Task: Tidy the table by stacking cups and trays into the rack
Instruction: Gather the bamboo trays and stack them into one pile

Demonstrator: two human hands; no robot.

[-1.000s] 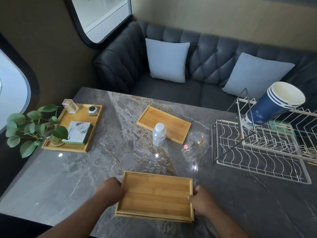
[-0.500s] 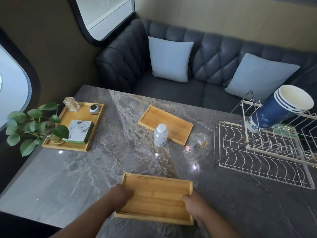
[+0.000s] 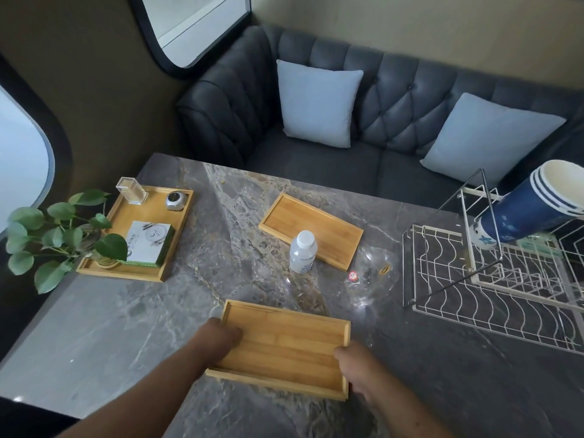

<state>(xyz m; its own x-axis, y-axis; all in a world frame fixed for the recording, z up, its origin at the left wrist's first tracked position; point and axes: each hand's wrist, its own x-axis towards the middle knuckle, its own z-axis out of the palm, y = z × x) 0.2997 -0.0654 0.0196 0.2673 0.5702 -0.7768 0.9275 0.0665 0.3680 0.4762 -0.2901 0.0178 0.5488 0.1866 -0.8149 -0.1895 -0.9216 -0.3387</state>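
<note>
Bottle label and box print unreadable

lounge or cabin nook | tufted sofa | marble table | rounded windows

Dim room, window daylight, tabletop glare, wide-angle edge warping

Three trays, two cushions
</note>
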